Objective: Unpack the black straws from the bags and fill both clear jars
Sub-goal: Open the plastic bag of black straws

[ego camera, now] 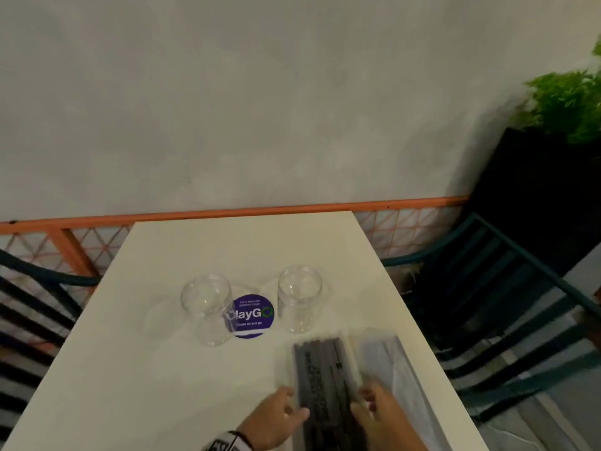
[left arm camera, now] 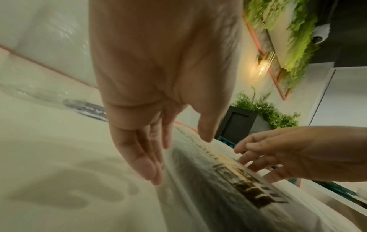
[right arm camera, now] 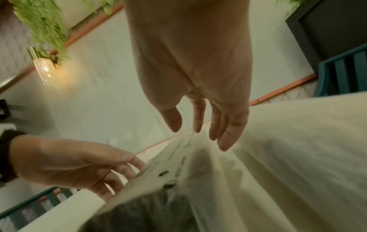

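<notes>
Head view: a white table [ego camera: 169,369] fills the lower half of the frame, and the largest task item on it, a clear bag of black straws [ego camera: 325,382], lies at lower centre right. Its long axis runs from the bottom edge of the frame upward, tilted slightly left, so one short end points towards the jars and the other towards the person. A second, paler bag [ego camera: 387,362] lies just beside it on the right, on a similar axis. Both hands are seen at the near end of the dark bag: the left hand [ego camera: 276,418] touches its left edge and the right hand [ego camera: 377,415] its right edge, so the bag lies between them and neither is clearly nearer. Fingers of both hands are extended and relaxed; no closed grasp is shown in either wrist view, only fingertips laid against the film. Two clear jars [ego camera: 206,307], [ego camera: 299,297] stand empty in mid-frame, above the bags, with a round purple sticker [ego camera: 252,315] seen between them. The straws are judged still packed, and opening the near end is probably next.
</notes>
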The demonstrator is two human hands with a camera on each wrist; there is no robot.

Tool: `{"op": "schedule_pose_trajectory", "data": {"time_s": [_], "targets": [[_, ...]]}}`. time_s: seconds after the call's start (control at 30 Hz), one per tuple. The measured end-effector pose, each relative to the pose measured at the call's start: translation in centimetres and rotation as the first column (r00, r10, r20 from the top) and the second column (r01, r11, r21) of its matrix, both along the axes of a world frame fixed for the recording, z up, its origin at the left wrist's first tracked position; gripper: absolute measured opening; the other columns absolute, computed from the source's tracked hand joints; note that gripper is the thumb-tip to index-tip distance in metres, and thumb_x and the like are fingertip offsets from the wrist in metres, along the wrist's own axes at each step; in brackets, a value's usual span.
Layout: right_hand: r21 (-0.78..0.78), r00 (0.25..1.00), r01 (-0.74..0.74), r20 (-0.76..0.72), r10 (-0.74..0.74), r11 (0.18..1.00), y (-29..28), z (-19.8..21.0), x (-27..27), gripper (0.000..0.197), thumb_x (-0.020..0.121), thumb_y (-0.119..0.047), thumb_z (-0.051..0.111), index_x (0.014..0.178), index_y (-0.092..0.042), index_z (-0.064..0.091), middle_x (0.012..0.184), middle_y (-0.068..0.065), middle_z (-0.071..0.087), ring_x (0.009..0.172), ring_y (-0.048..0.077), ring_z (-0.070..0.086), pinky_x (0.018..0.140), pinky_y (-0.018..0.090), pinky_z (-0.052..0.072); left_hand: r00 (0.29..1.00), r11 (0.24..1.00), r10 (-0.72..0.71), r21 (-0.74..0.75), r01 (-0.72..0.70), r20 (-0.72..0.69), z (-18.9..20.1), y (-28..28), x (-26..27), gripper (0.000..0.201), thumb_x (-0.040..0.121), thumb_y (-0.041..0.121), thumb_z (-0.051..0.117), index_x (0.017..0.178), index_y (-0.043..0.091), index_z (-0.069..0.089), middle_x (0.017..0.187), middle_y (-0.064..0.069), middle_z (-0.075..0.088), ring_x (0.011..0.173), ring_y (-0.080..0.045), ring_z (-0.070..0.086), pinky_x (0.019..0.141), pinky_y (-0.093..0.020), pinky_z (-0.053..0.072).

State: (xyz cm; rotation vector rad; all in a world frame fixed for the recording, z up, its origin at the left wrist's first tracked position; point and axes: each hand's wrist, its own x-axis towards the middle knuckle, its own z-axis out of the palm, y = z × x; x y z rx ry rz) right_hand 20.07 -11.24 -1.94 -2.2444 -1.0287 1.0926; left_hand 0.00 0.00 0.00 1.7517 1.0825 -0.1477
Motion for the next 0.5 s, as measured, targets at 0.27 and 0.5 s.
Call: {"op": "schedule_pose_trajectory", "data": {"time_s": [0.27,0.5], "targets": [[-0.064,0.95,0.154,-0.266,-0.166,0.986,2.7,-0.3,-1.1,0.083,0.075,-0.041,0.073,0.136,-0.004,0.031,0.136,0.008,0.049,0.122,0.024,0.051,0.099,0.028,0.042,0.979,0.986,0.165,-0.055,-0.159,0.122,-0.4,-2.0,2.4,0.063,0.088,0.03,0.057,0.135,0.009,0.022,0.105,0.0,0.046,0.088,-0.01,0.052,0.061,-0.004,0.041],[-0.011,0.91,0.034,-0.413,-0.035,0.999,3.6,0.2,-1.5,0.053,0.069,-0.026,0.08,0.109,-0.008,0.051,0.107,0.005,0.063,0.092,0.016,0.063,0.072,0.024,0.055,0.97,0.974,0.226,-0.046,-0.223,0.085,-1.6,-2.1,-0.9,0.065,0.086,0.037,0.057,0.138,0.015,0.025,0.13,-0.01,0.045,0.1,-0.016,0.055,0.078,-0.02,0.047]]}}
